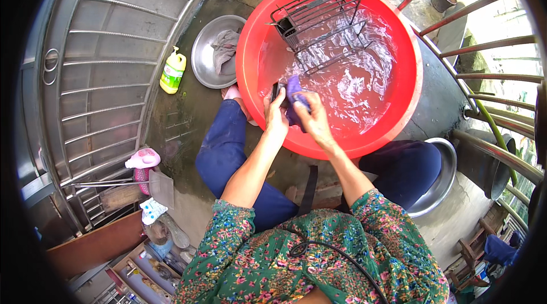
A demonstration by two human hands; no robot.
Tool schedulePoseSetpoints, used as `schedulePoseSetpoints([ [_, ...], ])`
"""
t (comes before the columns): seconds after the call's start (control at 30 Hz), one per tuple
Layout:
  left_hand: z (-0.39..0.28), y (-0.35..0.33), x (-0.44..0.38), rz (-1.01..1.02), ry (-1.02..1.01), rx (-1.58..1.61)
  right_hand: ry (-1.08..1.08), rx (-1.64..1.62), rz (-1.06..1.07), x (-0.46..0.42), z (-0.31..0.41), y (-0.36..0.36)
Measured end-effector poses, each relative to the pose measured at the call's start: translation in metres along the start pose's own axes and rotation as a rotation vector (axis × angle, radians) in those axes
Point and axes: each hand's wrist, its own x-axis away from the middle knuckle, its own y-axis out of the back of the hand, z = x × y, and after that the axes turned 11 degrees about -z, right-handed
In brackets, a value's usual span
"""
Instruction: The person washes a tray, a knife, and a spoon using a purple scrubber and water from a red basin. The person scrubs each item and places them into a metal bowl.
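A large red plastic tub point(408, 107) of water stands before me. Over its near left rim, my left hand point(275, 114) grips a small dark object point(276, 89), too blurred and covered to name. A purple cloth point(294, 86) is bunched in my right hand point(312, 114), pressed close beside that object. Farther back, a black wire dish rack point(320, 17) leans in the tub, its lower part in the water. A small dark holder with slots point(287, 26) is at the rack's left end.
Left of the tub are a metal basin point(203, 58) with a grey cloth point(225, 47) and a yellow detergent bottle point(173, 71). Metal railings point(487, 49) stand at right; another metal basin point(442, 184) sits beside my knee. A barred metal door point(115, 69) is at left.
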Motion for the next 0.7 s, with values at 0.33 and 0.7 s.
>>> schedulePoseSetpoints([
  [0.33, 0.0, 0.001, 0.029, -0.036, -0.025, 0.029, -0.109, 0.73, -0.143, 0.005, -0.011, 0.011],
  [0.7, 0.003, -0.008, 0.039, 0.201, 0.241, -0.092, -0.655, -0.391, 0.037, -0.039, -0.034, 0.073],
])
